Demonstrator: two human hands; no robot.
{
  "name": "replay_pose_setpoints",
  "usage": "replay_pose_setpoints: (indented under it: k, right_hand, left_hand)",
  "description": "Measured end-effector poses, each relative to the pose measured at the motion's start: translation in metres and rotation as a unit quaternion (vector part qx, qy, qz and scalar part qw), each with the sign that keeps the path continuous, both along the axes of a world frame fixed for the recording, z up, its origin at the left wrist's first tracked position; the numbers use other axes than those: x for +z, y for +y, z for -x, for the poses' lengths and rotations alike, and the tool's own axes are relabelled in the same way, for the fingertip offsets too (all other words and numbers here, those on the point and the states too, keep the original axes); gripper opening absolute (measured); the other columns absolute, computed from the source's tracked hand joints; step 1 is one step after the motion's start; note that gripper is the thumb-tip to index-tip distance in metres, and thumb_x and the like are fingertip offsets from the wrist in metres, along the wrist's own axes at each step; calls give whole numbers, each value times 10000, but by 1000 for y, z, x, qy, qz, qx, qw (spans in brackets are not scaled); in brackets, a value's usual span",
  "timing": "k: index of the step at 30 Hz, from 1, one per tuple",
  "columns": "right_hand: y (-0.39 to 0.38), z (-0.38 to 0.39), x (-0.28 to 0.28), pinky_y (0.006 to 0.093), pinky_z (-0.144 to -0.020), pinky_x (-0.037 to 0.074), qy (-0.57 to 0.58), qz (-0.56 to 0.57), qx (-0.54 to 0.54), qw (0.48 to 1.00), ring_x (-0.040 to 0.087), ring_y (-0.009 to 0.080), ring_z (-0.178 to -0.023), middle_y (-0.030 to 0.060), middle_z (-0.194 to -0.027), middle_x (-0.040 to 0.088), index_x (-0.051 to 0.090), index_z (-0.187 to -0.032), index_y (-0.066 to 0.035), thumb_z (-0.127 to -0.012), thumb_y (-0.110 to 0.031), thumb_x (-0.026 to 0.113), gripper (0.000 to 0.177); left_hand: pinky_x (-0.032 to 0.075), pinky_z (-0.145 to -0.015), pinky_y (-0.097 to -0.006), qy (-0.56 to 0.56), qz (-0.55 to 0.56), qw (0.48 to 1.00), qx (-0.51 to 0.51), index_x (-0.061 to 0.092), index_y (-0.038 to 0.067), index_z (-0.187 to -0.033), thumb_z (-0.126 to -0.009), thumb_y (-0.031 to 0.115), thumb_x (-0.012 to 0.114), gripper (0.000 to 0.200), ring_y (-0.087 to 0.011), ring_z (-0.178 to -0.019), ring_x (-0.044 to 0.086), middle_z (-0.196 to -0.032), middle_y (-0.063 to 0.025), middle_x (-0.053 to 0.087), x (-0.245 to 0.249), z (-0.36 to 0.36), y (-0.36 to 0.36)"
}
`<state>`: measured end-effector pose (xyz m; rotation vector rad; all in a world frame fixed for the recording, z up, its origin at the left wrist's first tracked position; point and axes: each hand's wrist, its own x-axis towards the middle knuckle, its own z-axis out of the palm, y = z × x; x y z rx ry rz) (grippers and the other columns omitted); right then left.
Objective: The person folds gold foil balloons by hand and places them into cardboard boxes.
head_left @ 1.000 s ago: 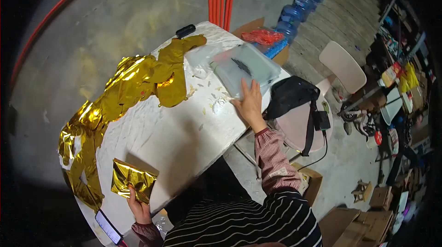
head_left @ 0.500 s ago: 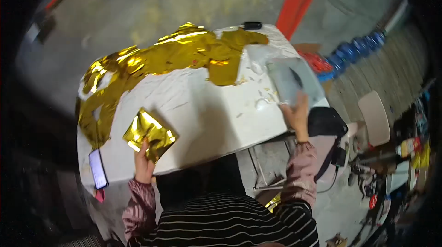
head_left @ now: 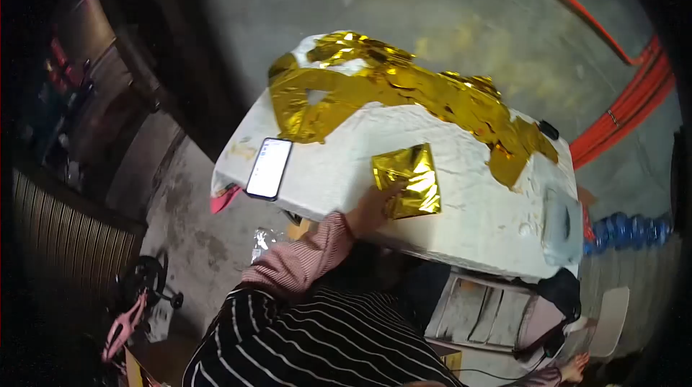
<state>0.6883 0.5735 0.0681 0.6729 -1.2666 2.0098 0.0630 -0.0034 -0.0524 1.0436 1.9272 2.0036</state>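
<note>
My left hand [head_left: 369, 212] grips the near-left edge of a flat square of folded gold foil [head_left: 422, 181], at the front of the table; the fingertips lie on top of the foil. My right hand [head_left: 574, 369] is low at the far right, off the table and beside the chair. Its fingers look spread, with nothing visible in them. Loose, crumpled gold foil [head_left: 461, 102] stretches in a long strip along the table's far side. On the table's right end lies a translucent plastic pack [head_left: 561, 228].
The table has a white cover [head_left: 461, 225]. A lit phone [head_left: 269, 168] lies at its left edge, a small black object [head_left: 548, 129] at the far right corner. A chair [head_left: 476, 315] stands at the front, blue bottles [head_left: 627, 232] on the floor right, a pink bike frame [head_left: 126, 326] lower left.
The view has swung left. My right hand has left the plastic pack and dropped down to the right, off the table. My left hand still holds the folded foil.
</note>
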Motion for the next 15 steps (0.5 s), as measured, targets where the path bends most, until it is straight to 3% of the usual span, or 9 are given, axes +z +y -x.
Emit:
replay_pose_setpoints:
  k: [1, 4, 5, 6, 7, 9, 10, 15]
  right_hand:
    - [-5, 24, 8, 513, -1105, 288, -2, 11, -4, 1000, 411, 419, -1284, 298, -1374, 427, 385, -1355, 109, -919, -197, 297, 540]
    - [-62, 193, 68, 518, -1100, 293, -14, 43, -28, 999, 407, 420, -1287, 296, -1381, 420, 368, -1366, 96, -921, -215, 301, 547]
    - [-91, 266, 93, 520, -1098, 295, -21, 56, -39, 997, 406, 421, -1288, 295, -1383, 417, 362, -1370, 91, -922, -221, 303, 549]
    - [-119, 334, 114, 522, -1096, 297, -28, 70, -53, 996, 404, 421, -1289, 295, -1385, 415, 356, -1373, 87, -923, -227, 305, 552]
    - [-143, 387, 130, 524, -1095, 298, -37, 84, -69, 993, 403, 422, -1290, 294, -1387, 412, 351, -1377, 83, -923, -233, 306, 554]
    - [-167, 436, 144, 528, -1091, 302, -44, 111, -104, 987, 400, 423, -1292, 293, -1392, 407, 339, -1384, 74, -925, -245, 309, 560]
    - [-168, 432, 143, 530, -1089, 303, -46, 122, -122, 984, 399, 423, -1293, 292, -1394, 405, 333, -1388, 69, -925, -251, 311, 563]
    - [-152, 388, 120, 539, -1081, 312, -59, 190, -202, 959, 391, 426, -1297, 289, -1405, 392, 304, -1406, 47, -929, -281, 319, 579]
  left_hand:
    - [516, -825, -357, -199, -134, 970, -35, 543, 38, -1224, -915, 65, 561, 312, -281, -957, 657, -1077, -158, 650, -26, 7, 15]
    - [517, -805, -351, -204, -219, 952, -64, 555, 5, -1189, -949, 97, 536, 257, -266, -915, 661, -1044, -164, 650, 35, -13, 5]
    - [521, -809, -333, -494, -331, 797, -102, 558, -20, -1181, -953, 115, 529, 267, -230, -921, 658, -1051, -147, 653, 49, -15, 6]
    - [525, -811, -322, -266, -201, 941, -60, 554, -29, -1183, -959, 113, 514, 268, -208, -931, 653, -1072, -131, 649, 38, -8, 2]
    - [529, -814, -311, -15, -50, 999, -15, 549, -39, -1185, -966, 111, 498, 270, -185, -941, 647, -1093, -116, 645, 19, -4, -1]
    - [534, -822, -290, -274, -258, 922, -92, 536, -34, -1199, -982, 116, 472, 272, -153, -970, 637, -1121, -88, 637, -4, 4, 21]
    - [533, -834, -290, -409, -318, 840, -163, 536, -27, -1200, -987, 112, 470, 262, -159, -987, 638, -1128, -89, 634, 54, -16, 0]
    - [546, -843, -322, -447, -337, 813, -161, 546, -6, -1193, -980, 122, 497, 253, -158, -986, 634, -1117, -80, 631, 56, -16, 2]
